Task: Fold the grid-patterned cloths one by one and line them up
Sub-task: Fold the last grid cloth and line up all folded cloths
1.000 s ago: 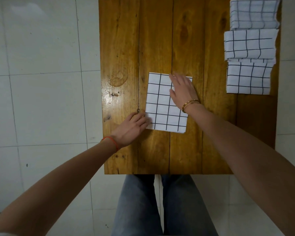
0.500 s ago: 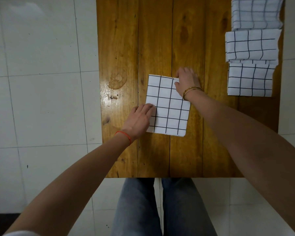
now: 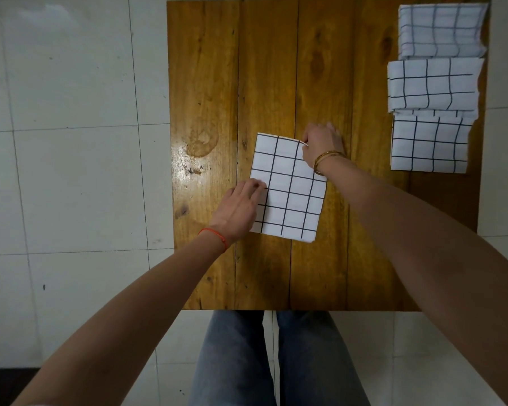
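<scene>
A folded white cloth with a black grid (image 3: 291, 194) lies flat in the middle of the wooden table (image 3: 206, 112). My left hand (image 3: 241, 206) pinches its left edge about halfway down. My right hand (image 3: 320, 145) grips the cloth's far right corner, fingers curled over the edge. Three folded grid cloths sit in a column along the right side: a far cloth (image 3: 440, 27), a middle cloth (image 3: 431, 86) and a near cloth (image 3: 428, 145).
The table's front edge runs just above my knees in blue jeans (image 3: 276, 361). White floor tiles (image 3: 71, 186) surround the table. The column of cloths reaches close to the table's right edge.
My left hand slid up from the cloth's near left corner to its left edge. My right hand went from lying flat on the cloth to curling over its far right corner.
</scene>
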Demonstrator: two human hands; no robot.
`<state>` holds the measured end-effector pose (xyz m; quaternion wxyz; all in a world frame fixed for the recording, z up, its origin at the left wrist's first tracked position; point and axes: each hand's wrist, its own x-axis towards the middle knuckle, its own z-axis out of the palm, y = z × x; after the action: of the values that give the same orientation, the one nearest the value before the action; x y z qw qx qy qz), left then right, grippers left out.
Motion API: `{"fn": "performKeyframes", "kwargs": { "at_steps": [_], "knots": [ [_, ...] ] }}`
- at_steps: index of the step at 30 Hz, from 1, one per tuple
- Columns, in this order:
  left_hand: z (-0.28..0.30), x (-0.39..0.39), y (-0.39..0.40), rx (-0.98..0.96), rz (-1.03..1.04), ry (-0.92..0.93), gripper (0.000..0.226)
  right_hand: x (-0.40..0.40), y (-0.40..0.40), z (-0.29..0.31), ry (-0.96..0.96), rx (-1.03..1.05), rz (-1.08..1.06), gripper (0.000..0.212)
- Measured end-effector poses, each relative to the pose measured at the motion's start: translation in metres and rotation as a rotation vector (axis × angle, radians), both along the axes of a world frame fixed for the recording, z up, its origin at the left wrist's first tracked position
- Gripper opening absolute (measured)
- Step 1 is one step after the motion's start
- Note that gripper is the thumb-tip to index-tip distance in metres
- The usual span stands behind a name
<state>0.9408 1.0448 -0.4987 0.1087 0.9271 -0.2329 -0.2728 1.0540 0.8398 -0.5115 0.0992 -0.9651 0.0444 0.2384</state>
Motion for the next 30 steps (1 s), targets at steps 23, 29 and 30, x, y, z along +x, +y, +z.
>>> {"fn": "performKeyframes", "kwargs": {
  "at_steps": [23,29,30],
  "knots": [
    [0.004,0.004,0.002,-0.425,0.429,0.167,0.059,-0.118,-0.023,0.029,-0.373,0.256,0.575,0.018],
    [0.012,0.008,0.007,-0.422,0.64,0.18,0.063,-0.134,-0.015,0.013,-0.239,0.157,0.603,0.028],
    [0.013,0.008,0.008,-0.405,0.657,0.157,0.06,-0.135,-0.014,0.012,-0.23,0.144,0.603,0.028]
  ]
}}
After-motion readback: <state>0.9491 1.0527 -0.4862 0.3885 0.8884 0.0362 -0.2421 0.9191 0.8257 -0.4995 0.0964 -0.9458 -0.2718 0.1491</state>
